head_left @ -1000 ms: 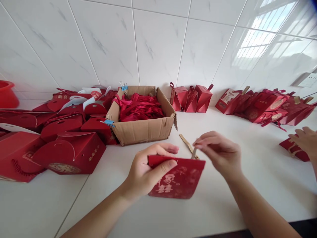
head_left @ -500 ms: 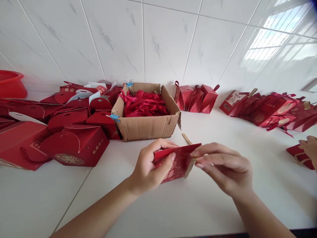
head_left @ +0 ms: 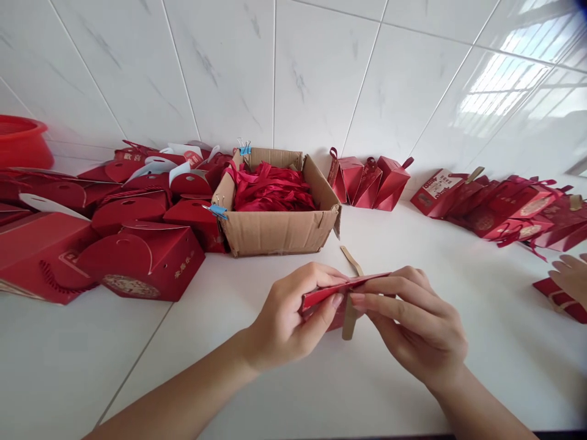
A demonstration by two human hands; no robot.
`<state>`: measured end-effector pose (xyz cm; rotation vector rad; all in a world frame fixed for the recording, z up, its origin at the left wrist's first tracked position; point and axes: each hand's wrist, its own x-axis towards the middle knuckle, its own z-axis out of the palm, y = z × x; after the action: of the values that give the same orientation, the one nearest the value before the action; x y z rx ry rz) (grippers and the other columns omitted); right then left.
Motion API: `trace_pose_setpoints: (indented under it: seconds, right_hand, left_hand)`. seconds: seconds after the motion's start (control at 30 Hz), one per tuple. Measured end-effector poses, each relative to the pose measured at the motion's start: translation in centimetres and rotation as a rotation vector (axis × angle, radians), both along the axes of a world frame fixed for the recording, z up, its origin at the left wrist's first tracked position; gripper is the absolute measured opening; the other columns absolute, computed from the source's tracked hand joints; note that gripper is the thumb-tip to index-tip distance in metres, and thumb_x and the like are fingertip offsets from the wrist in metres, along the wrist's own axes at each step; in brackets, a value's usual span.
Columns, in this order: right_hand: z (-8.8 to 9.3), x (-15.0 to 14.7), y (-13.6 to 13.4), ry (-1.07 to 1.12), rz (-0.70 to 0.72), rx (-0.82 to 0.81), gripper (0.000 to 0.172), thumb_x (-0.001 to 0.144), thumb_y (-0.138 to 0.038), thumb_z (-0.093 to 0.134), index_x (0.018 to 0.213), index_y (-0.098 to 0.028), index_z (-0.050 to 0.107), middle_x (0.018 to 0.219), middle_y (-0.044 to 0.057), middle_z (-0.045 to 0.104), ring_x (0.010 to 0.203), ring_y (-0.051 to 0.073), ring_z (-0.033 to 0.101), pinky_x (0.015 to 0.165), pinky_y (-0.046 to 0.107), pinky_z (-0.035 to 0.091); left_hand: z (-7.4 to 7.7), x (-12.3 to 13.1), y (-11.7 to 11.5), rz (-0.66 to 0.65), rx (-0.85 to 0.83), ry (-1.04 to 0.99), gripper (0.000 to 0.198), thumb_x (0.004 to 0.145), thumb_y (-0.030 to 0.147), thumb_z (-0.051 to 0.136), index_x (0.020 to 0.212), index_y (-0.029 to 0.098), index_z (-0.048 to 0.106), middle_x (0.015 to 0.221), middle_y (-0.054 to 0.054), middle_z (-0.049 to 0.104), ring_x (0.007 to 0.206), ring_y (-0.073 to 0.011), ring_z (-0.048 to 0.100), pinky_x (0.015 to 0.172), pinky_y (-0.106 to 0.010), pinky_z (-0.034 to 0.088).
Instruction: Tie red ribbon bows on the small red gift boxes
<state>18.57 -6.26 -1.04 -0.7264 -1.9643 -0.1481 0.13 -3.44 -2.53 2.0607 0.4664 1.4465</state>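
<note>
A folded red gift box (head_left: 318, 297) with a printed front is tilted between my hands, close above the counter. My left hand (head_left: 298, 311) is closed on its left side, thumb in front and fingers behind. At the box's right part, my right hand (head_left: 413, 321) is closed, its fingertips pressing a tan strap (head_left: 349, 324) against the edge. One end of that strap hangs down in front of the box. Behind it, a tan strap end with a small hole (head_left: 351, 259) sticks out over the counter. My fingers hide much of the box.
A cardboard carton (head_left: 279, 235) of red ribbons (head_left: 273, 188) stands against the tiled wall. Red gift boxes (head_left: 142, 260) crowd the left, near a red basin (head_left: 22, 143). More boxes (head_left: 499, 205) line the right. Another person's hand (head_left: 571, 278) touches a red box (head_left: 554, 296).
My right fingers have moved from the strap out at the side onto the box's edge. The box has turned so its front shows less, and the strap's front end hangs straighter.
</note>
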Motion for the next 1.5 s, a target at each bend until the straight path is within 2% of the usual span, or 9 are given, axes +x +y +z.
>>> trace_pose_setpoints:
  seconds: [0.2,0.33,0.47,0.53,0.67,0.77,1.1,1.3,1.5]
  right_hand:
    - [-0.7,0.0,-0.1,0.121,-0.054,0.041,0.037,0.071,0.002,0.067,0.098,-0.024,0.069,0.092,0.007,0.055,0.085,0.02,0.054,0.063,0.033,0.048]
    - [-1.0,-0.1,0.0,0.297,0.118,-0.266,0.044,0.071,-0.007,0.072,0.111,-0.02,0.057,0.101,0.01,0.056,0.096,0.025,0.057,0.072,0.04,0.053]
    - [-1.2,-0.5,0.0,0.358,0.25,-0.446,0.023,0.076,-0.008,0.068,0.092,-0.019,0.056,0.087,0.007,0.061,0.082,0.02,0.062,0.067,0.036,0.055]
    - [-1.2,-0.8,-0.1,0.394,0.236,-0.415,0.022,0.076,-0.006,0.068,0.087,-0.019,0.054,0.082,0.005,0.061,0.076,0.018,0.063,0.064,0.033,0.054]
    - [-1.4,-1.2,0.0,0.423,0.166,-0.351,0.023,0.075,-0.005,0.067,0.083,-0.019,0.052,0.079,0.003,0.061,0.07,0.016,0.061,0.057,0.028,0.052]
    - [-1.3,-1.3,0.2,0.437,0.119,-0.302,0.023,0.073,-0.005,0.068,0.08,-0.019,0.051,0.077,0.003,0.061,0.069,0.016,0.061,0.056,0.028,0.051]
    - [-1.0,-0.7,0.9,0.362,0.015,-0.082,0.024,0.071,-0.007,0.07,0.079,-0.02,0.052,0.074,0.003,0.059,0.066,0.017,0.06,0.053,0.031,0.051]
    - [-0.9,0.4,1.2,0.374,-0.043,-0.031,0.024,0.07,-0.007,0.069,0.079,-0.02,0.051,0.074,0.003,0.058,0.065,0.017,0.06,0.053,0.032,0.051]
    - [-0.6,1.3,1.4,0.39,-0.101,-0.017,0.023,0.071,-0.008,0.069,0.08,-0.021,0.052,0.073,0.003,0.057,0.065,0.018,0.059,0.052,0.032,0.05]
  left_hand:
    - [0.4,0.0,-0.3,-0.059,0.044,0.023,0.018,0.083,0.004,0.053,0.097,0.014,0.06,0.097,-0.012,0.067,0.093,-0.0184,0.066,0.078,-0.028,0.055]
    - [0.4,-0.2,-0.4,-0.117,0.1,0.029,0.024,0.083,0.003,0.051,0.102,0.016,0.058,0.103,-0.013,0.066,0.096,-0.0204,0.065,0.079,-0.032,0.055]
    - [0.3,-0.4,-0.3,-0.074,0.148,0.032,0.021,0.082,0.005,0.053,0.1,0.015,0.058,0.094,-0.011,0.061,0.089,-0.0189,0.063,0.075,-0.031,0.054]
    - [-0.1,-0.2,-0.2,-0.014,0.149,0.044,0.02,0.079,0.016,0.062,0.098,0.017,0.056,0.09,-0.008,0.058,0.084,-0.0183,0.06,0.071,-0.03,0.053]
    - [-1.3,0.5,-0.1,0.226,0.033,0.06,0.054,0.064,0.037,0.08,0.101,0.022,0.043,0.092,-0.005,0.053,0.082,-0.0182,0.057,0.071,-0.032,0.051]
    - [-2.0,0.9,-0.1,0.373,-0.038,0.09,0.057,0.067,0.031,0.078,0.106,0.023,0.037,0.097,-0.005,0.053,0.082,-0.0173,0.056,0.071,-0.032,0.051]
    - [-0.9,0.1,0.6,0.488,0.082,0.207,0.042,0.068,0.017,0.069,0.103,0.018,0.047,0.092,-0.004,0.06,0.079,-0.0168,0.061,0.067,-0.028,0.05]
    - [0.0,-0.7,1.4,0.185,-0.243,0.353,0.007,0.084,0.023,0.057,0.084,0.018,0.061,0.07,0.0,0.063,0.058,-0.0113,0.057,0.051,-0.021,0.045]
    - [1.4,-2.3,2.5,0.187,-0.145,0.08,0.003,0.076,0.017,0.069,0.076,0.019,0.066,0.066,0.001,0.061,0.057,-0.0107,0.054,0.05,-0.022,0.044]
